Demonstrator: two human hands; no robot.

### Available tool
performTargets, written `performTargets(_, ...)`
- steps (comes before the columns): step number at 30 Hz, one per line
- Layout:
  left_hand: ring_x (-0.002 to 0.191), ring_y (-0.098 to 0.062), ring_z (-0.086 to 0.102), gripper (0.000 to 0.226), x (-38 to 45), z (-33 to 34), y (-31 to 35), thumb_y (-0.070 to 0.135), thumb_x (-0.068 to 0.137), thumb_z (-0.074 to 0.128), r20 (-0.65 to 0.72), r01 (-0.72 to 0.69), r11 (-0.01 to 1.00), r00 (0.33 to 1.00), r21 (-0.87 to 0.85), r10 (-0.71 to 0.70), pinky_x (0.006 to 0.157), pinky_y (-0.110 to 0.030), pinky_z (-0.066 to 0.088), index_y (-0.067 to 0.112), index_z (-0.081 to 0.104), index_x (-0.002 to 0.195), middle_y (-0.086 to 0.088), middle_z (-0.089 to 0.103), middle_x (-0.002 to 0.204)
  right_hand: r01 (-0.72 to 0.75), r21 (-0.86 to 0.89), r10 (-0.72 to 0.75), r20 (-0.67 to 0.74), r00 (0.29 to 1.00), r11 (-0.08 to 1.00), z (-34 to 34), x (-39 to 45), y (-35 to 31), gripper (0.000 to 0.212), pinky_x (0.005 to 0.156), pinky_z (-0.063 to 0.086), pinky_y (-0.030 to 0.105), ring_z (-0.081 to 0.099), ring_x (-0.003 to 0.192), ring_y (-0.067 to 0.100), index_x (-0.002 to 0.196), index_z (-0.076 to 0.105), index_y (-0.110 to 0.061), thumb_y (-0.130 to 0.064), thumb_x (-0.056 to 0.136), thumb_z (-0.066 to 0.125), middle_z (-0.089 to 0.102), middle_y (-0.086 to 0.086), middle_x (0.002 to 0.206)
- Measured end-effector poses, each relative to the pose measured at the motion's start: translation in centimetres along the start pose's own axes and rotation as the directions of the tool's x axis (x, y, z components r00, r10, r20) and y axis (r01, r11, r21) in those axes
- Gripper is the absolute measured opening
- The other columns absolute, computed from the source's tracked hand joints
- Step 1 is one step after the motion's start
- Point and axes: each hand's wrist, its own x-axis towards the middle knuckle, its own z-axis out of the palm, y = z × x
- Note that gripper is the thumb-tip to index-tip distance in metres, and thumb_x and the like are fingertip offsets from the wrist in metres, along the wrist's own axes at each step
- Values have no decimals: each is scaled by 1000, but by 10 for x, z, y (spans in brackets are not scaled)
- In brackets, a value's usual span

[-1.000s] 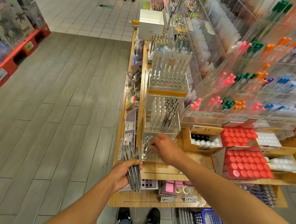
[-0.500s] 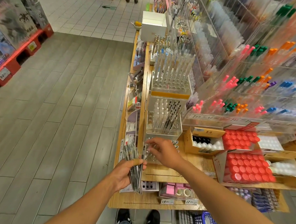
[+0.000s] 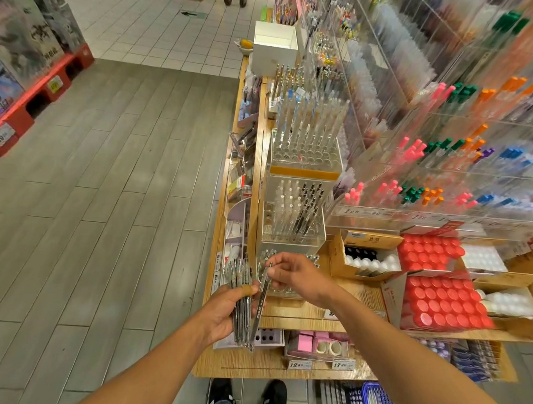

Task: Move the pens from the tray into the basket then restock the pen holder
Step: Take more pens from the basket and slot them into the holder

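My left hand point(image 3: 225, 311) grips a bundle of several clear-barrelled pens point(image 3: 241, 299), held upright just left of the wooden shelf. My right hand point(image 3: 298, 276) pinches the top of a single pen point(image 3: 260, 300) that hangs beside the bundle, close to my left thumb. Behind my right hand sits a low clear pen holder point(image 3: 285, 291) with rows of holes, partly hidden by the hand. A blue basket point(image 3: 372, 403) shows at the bottom edge, below the shelf.
Taller clear pen holders point(image 3: 292, 221) with white and black pens rise behind. Cardboard boxes of red-capped bottles point(image 3: 439, 303) lie to the right. Acrylic racks of coloured pens point(image 3: 446, 155) fill the upper right. Grey floor point(image 3: 105, 193) spreads left; my shoes point(image 3: 249, 392) are below.
My right hand has lifted from the low holder and drawn back left with one pen, bringing it beside the bundle. My left hand has risen slightly with the bundle.
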Motion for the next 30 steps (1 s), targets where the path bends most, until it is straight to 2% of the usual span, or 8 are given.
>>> performTargets(4,76,-27,75,27,6,-10,-2,-6,86,65,-130,31,997,991,66,-22,56,-30,60,-6,62,113,-22,75,96,76,-11,-76,-78,994,997,-6,-4,-7,19,70,53,23,61,78,17,113,56,-4,-5,94,58,62,9,91)
performTargets(7,75,-28,75,26,10,-20,-5,-9,87,63,-232,80,992,971,93,-57,53,-30,60,-8,60,113,-23,75,92,147,-216,-180,-141,974,965,-11,-4,-11,18,80,57,30,66,86,23,113,58,-18,-10,96,56,66,11,99)
performTargets(8,74,-28,74,27,10,-22,-7,-9,88,63,-248,87,991,967,103,-59,53,-30,60,-9,59,114,-23,75,91,167,-289,-219,-158,963,943,-11,-3,-12,17,78,57,29,67,86,20,112,59,-19,-13,97,56,68,9,98)
performTargets(11,72,-28,73,29,11,-25,-12,-8,89,63,-249,87,991,967,105,-59,50,-30,58,-9,56,117,-25,74,93,218,-518,-360,-190,913,827,-11,2,-10,15,63,46,12,60,72,4,111,62,-18,-17,96,58,66,0,93)
performTargets(15,73,-29,74,16,12,-21,-16,-8,88,63,-222,90,989,973,118,-62,52,-30,59,-13,61,104,-29,73,96,267,-708,-485,-122,866,654,-6,9,-2,14,70,39,9,54,81,6,108,64,-13,-17,96,57,60,-6,96)
performTargets(21,73,-31,73,13,10,-20,-14,-5,88,64,-186,91,993,980,81,-75,55,-32,61,-15,64,97,-29,72,90,291,-786,-522,-48,851,545,1,18,10,14,78,50,30,59,86,15,107,63,-12,-19,96,57,63,3,99)
performTargets(27,79,-31,75,18,6,-21,-14,-7,87,65,-179,83,993,982,88,-66,57,-33,60,-12,64,104,-26,74,94,223,-837,-460,-38,887,499,3,23,14,20,81,51,35,62,93,19,113,61,-15,-23,97,54,66,1,106)
performTargets(30,79,-31,74,19,5,-22,-14,-8,87,65,-170,85,993,983,80,-70,58,-34,60,-13,64,105,-24,74,89,185,-852,-416,-42,908,490,2,26,13,20,83,51,35,62,95,19,114,60,-16,-22,97,55,67,1,108)
